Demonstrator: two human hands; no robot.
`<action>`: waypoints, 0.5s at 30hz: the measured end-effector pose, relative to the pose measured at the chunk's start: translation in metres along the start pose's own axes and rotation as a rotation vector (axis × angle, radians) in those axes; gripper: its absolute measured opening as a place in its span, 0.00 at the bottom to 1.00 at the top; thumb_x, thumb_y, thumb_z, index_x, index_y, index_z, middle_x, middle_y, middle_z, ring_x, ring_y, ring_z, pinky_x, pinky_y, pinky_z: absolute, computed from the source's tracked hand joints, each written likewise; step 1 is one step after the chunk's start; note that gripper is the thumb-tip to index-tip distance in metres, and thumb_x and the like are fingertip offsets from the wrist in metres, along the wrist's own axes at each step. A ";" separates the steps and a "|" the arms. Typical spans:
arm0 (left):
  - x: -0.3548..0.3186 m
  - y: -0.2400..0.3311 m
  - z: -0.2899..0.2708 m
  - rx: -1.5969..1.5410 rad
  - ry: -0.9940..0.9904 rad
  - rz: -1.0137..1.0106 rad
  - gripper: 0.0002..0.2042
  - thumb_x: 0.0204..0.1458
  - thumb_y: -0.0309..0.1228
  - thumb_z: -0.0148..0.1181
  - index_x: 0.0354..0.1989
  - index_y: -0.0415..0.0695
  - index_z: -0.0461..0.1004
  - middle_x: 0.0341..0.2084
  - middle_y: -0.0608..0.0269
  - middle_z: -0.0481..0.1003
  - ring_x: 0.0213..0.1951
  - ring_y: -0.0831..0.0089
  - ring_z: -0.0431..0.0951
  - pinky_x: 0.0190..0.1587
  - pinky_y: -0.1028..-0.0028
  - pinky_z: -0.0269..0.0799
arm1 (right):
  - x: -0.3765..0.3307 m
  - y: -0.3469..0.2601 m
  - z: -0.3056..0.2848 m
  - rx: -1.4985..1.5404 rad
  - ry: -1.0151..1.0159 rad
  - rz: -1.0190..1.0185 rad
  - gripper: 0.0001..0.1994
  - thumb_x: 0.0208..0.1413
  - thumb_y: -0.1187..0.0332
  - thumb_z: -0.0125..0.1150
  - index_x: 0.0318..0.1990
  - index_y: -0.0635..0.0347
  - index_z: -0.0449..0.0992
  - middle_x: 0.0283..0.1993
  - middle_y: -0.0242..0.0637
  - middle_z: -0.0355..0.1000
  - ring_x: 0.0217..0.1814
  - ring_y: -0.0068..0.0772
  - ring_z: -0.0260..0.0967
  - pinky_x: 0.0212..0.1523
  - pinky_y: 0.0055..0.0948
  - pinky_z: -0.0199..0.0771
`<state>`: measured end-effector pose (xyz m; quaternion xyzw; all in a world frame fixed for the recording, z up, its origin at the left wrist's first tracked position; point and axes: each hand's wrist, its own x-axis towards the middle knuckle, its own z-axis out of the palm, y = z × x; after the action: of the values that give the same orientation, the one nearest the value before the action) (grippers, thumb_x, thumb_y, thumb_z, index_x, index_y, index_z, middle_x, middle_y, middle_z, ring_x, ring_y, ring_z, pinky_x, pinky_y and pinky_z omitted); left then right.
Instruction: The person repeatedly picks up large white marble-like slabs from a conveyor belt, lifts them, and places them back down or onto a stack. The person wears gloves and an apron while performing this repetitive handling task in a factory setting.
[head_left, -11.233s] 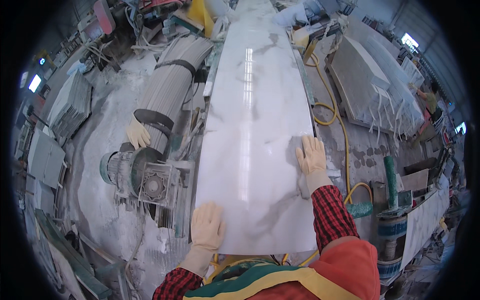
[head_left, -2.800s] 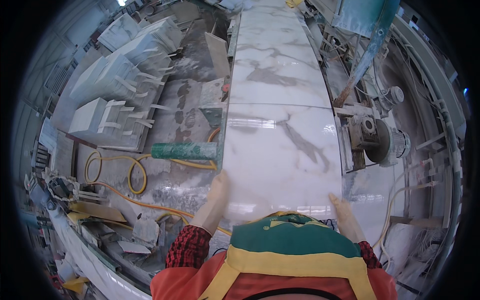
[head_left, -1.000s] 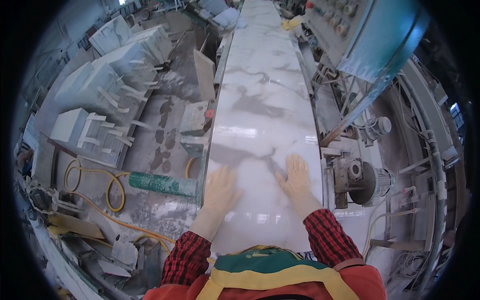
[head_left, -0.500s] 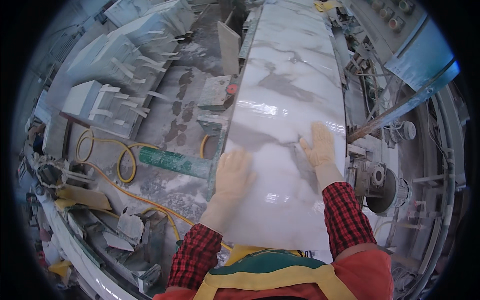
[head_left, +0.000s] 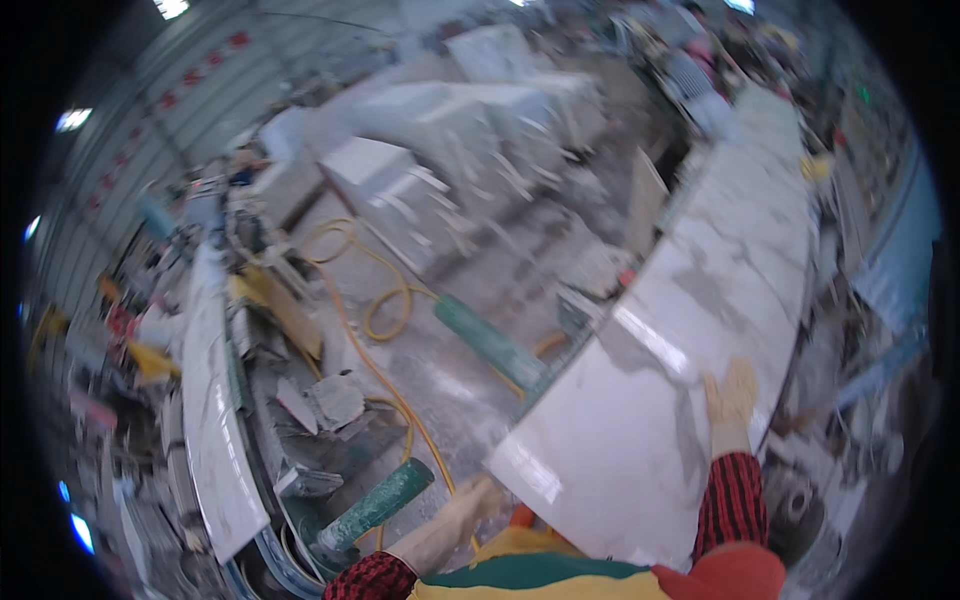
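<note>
Your right hand [head_left: 731,392] still lies flat, fingers spread open, on the white marble slab [head_left: 690,330] stretching ahead on your right. Your left hand [head_left: 468,505] has slid off the top to the slab's near corner; its fingers' grip is unclear.

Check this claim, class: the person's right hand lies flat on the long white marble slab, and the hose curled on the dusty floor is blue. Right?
Not quite. In the head view the right hand does lie flat on the long white marble slab, but the curled hose on the floor is yellow, not blue.
</note>
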<state>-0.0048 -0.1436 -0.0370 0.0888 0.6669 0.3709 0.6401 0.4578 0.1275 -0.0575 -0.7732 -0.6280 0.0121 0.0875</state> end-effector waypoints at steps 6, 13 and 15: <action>0.015 -0.011 0.036 -0.282 -0.266 -0.016 0.29 0.66 0.46 0.57 0.68 0.37 0.64 0.65 0.49 0.70 0.65 0.55 0.71 0.67 0.60 0.67 | 0.005 -0.008 0.004 -0.020 -0.001 0.041 0.39 0.64 0.46 0.53 0.74 0.65 0.60 0.80 0.50 0.52 0.83 0.47 0.44 0.82 0.47 0.36; -0.005 -0.006 0.058 -0.282 -0.185 0.042 0.30 0.67 0.48 0.57 0.67 0.37 0.65 0.62 0.52 0.72 0.64 0.58 0.72 0.66 0.61 0.69 | -0.088 -0.113 0.029 0.207 -0.149 -0.369 0.38 0.61 0.48 0.55 0.71 0.69 0.63 0.78 0.57 0.54 0.82 0.53 0.47 0.82 0.44 0.39; 0.002 -0.001 0.072 -0.242 -0.200 0.090 0.25 0.67 0.50 0.55 0.59 0.40 0.70 0.52 0.58 0.77 0.52 0.64 0.78 0.51 0.66 0.73 | -0.134 -0.150 0.056 0.069 -0.137 -0.694 0.39 0.59 0.48 0.60 0.71 0.67 0.63 0.77 0.55 0.56 0.81 0.53 0.48 0.81 0.47 0.44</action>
<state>0.0613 -0.1162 -0.0324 0.0772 0.5456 0.4662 0.6921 0.2775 0.0334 -0.1024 -0.5078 -0.8569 0.0545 0.0702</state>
